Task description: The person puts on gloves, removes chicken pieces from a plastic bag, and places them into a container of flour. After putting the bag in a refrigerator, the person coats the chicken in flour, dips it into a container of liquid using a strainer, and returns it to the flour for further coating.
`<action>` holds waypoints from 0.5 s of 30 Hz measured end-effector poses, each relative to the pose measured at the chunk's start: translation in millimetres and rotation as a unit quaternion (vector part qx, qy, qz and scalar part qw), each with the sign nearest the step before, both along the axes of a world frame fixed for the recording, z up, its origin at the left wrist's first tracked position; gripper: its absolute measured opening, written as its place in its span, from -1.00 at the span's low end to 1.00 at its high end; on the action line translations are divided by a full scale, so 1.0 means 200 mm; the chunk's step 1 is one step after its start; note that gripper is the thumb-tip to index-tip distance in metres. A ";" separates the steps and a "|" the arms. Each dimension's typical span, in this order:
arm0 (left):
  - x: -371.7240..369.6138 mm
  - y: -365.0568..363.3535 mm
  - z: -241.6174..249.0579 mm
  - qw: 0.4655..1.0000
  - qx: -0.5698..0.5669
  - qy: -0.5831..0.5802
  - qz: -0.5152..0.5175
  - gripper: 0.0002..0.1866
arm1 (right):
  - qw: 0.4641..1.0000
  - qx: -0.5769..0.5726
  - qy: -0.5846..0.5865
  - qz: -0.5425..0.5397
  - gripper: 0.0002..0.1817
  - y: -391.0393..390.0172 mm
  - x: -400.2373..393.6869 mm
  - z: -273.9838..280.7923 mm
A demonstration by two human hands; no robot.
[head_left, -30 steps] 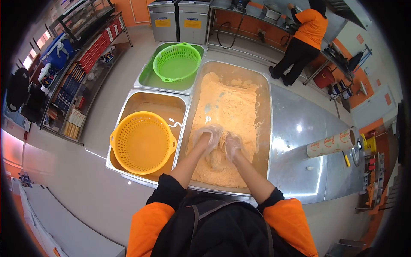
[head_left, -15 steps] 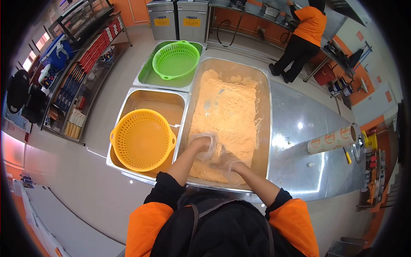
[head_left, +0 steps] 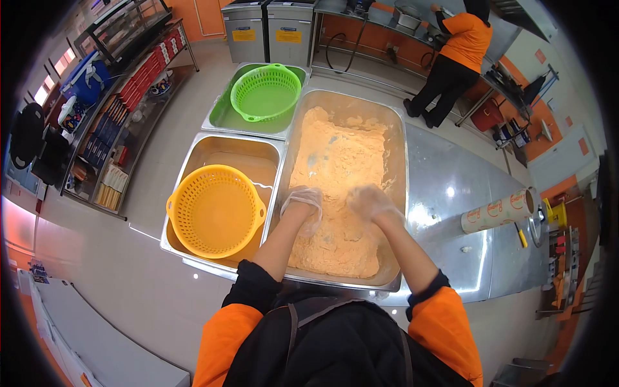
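Observation:
A long steel pan (head_left: 401, 168) holds a thick layer of pale orange, flour-like powder (head_left: 342, 155). Both my hands wear clear plastic gloves and are over this powder. My left hand (head_left: 305, 201) is at the pan's left side, touching or just above the powder; its fingers are too indistinct to read. My right hand (head_left: 371, 201) is apart from it to the right and smeared by motion, so its finger shape does not show. I cannot make out anything held in either hand. Loose, lumpy powder lies between and below them.
Left of the pan, a yellow perforated basket (head_left: 216, 209) sits in a steel tray (head_left: 277, 151); a green basket (head_left: 265, 93) sits in another behind. A printed roll (head_left: 496, 211) and a yellow-handled tool (head_left: 522, 236) lie on the steel table (head_left: 445, 161). A co-worker (head_left: 461, 51) stands at the back counter.
My hands were close together low in the pan. They have moved apart and away from me, the right hand farther out to the right. Powder between them has shifted.

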State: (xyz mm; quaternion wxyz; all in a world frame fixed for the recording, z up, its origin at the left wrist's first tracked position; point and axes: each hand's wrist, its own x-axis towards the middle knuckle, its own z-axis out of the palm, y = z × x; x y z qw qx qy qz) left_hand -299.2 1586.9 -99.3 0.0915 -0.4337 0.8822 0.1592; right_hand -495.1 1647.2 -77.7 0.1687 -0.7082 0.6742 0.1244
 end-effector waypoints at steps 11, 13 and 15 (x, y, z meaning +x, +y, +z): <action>0.07 0.00 0.01 0.999 0.018 0.005 -0.030 -0.71 | 0.932 0.079 -0.342 0.097 -0.46 -0.02 -0.04 -0.36; 0.05 0.00 -0.03 0.998 0.033 -0.006 -0.048 -0.66 | 0.875 0.147 -0.456 -0.076 -0.44 0.11 0.00 0.03; 0.05 0.00 0.01 0.995 0.064 -0.027 -0.076 -0.55 | 0.867 0.177 -0.416 -0.210 -0.38 0.13 -0.01 0.15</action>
